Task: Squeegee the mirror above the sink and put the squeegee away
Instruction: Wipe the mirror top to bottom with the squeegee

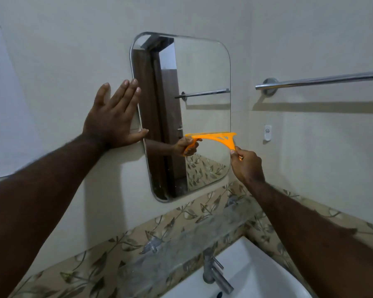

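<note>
A rounded rectangular mirror (200, 82) hangs on the pale wall above the sink. An orange squeegee (222, 139) lies with its blade flat against the glass in the mirror's lower right part, at about two-thirds of its height. My right hand (247, 164) grips the squeegee's handle just past the mirror's right edge. My left hand (114, 117) is spread flat on the wall against the mirror's left edge, thumb touching the rim. The glass reflects my right hand, the squeegee and a door frame.
A white sink (256, 274) with a chrome tap (215, 274) sits at the bottom right. A clear glass shelf (181, 239) runs below the mirror in front of leaf-patterned tiles. A chrome towel rail (319, 80) and a small white wall hook (267, 132) are on the right wall.
</note>
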